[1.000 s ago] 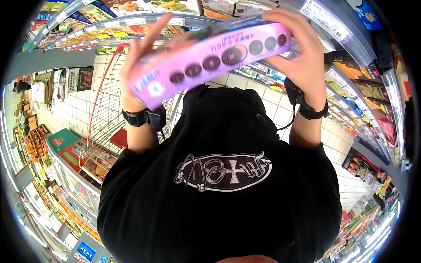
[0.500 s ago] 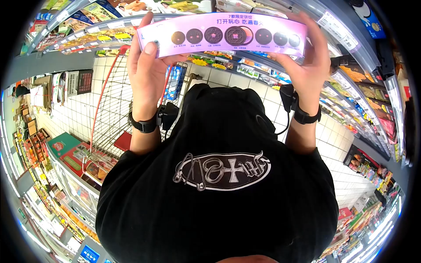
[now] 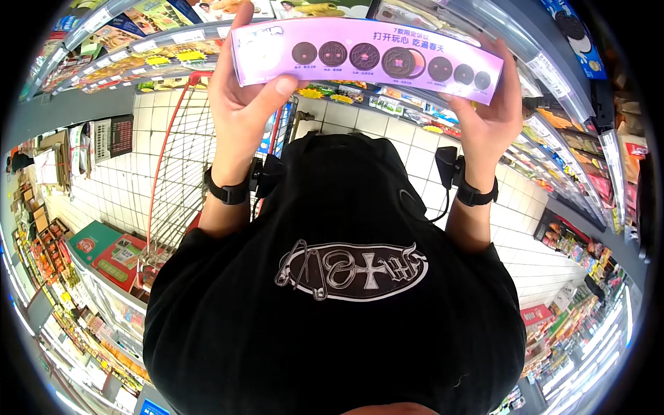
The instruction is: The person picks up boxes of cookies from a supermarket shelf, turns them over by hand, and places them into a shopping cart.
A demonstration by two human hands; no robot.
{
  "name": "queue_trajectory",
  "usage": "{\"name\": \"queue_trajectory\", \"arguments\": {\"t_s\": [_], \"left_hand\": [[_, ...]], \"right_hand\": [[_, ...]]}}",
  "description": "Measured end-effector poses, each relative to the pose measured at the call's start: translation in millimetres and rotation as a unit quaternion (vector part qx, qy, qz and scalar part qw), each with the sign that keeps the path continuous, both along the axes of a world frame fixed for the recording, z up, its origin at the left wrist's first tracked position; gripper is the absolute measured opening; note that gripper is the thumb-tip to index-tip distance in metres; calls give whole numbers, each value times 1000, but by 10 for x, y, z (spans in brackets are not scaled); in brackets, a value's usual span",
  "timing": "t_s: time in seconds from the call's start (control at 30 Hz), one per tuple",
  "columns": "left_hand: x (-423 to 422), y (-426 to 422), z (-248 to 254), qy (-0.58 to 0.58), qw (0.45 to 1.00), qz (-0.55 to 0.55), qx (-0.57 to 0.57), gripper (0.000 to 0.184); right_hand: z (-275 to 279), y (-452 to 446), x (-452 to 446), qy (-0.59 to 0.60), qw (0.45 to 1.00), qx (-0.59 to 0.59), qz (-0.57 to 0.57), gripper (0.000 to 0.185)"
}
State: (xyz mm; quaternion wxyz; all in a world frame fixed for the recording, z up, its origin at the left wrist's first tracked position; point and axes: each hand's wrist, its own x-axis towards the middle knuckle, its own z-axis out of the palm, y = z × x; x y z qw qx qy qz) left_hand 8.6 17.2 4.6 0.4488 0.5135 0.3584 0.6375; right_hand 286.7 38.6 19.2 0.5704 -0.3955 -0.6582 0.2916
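Observation:
A long pink-purple cookie box (image 3: 360,86) with a row of printed dark sandwich cookies is held up in front of the shelves. My left hand (image 3: 238,114) grips its left end, the thumb lying along the lower edge and the fingers mostly behind it. Around the right end, my right hand (image 3: 492,124) is closed, its thumb at the lower edge and its fingers on the far side. The box tilts slightly, its right end lower than its left.
A wire shopping cart (image 3: 176,152) with a red rim stands at my left. Shelves of packaged snacks (image 3: 318,10) run ahead, and more shelves (image 3: 560,155) curve along the right. A green and red display case (image 3: 107,252) stands farther left on the tiled floor (image 3: 360,117).
The box has shifted a little right, and its right end has dipped. My left thumb has moved from the box's front face to its lower edge.

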Motion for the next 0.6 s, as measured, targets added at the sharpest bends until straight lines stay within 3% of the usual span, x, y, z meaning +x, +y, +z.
{"name": "queue_trajectory", "arguments": {"t_s": [0.2,0.27,0.4,0.6], "left_hand": [[-158,-26,-76,-12,1000,10,-14,85],[-210,-25,-96,-18,1000,20,9,73],[-448,-70,-359,-57,998,-12,-20,74],[-480,-118,-406,-48,995,87,9,89]], "right_hand": [[10,-75,-252,-10,999,-24,-28,78],[-17,-111,-317,-17,999,-17,-26,75],[-162,-212,-364,-25,999,-3,-47,80],[-125,-190,-534,6,1000,6,-29,82]]}}
